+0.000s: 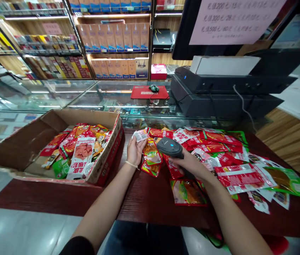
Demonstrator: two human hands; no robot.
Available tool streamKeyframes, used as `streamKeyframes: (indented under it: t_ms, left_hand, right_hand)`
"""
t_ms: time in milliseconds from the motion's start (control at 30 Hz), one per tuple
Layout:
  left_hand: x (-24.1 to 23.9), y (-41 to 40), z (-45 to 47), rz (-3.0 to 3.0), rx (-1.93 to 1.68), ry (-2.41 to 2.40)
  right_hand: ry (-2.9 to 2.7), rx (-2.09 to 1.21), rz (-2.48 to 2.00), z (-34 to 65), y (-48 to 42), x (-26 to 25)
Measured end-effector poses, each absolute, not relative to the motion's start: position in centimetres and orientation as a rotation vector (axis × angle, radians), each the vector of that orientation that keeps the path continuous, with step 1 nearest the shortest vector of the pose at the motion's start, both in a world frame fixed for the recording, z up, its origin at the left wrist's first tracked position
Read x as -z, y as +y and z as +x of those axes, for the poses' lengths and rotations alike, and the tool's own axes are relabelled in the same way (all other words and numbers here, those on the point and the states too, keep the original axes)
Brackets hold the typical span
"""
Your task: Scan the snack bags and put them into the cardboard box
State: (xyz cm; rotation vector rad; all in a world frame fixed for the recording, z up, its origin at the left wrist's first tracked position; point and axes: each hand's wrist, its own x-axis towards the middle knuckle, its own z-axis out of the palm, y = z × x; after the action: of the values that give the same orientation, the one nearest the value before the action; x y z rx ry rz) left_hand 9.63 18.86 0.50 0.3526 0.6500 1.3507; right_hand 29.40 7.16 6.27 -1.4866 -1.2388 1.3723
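Between the fingers of my left hand (134, 151) is a small pinkish snack packet (140, 135), with a printed code on its upper side. My right hand (189, 163) is wrapped round the handle of a black barcode scanner (169, 147), whose head points left toward that packet. Under and beside both hands lies a heap of snack packets (219, 141), mostly red, some green and white. Left of my left arm, an open cardboard box (110, 141) holds several more packets, among them a white and red one (82, 157).
A glass display counter (86, 94) runs behind the dark red tabletop (136, 202). On it are a red mouse pad (136, 92) with a mouse (154, 88), and black till equipment (200, 101) under a monitor. The scanner's cable (215, 244) hangs near my right forearm. Stocked shelves (118, 53) stand behind.
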Motion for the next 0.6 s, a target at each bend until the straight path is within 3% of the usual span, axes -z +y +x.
streamKeyframes:
  t_ms: [600]
  left_hand:
    - [-1.3, 18.5, 10.0, 0.52, -1.367, 0.699]
  right_hand:
    - [-1.169, -1.309, -1.447, 29.8, 7.2, -7.0]
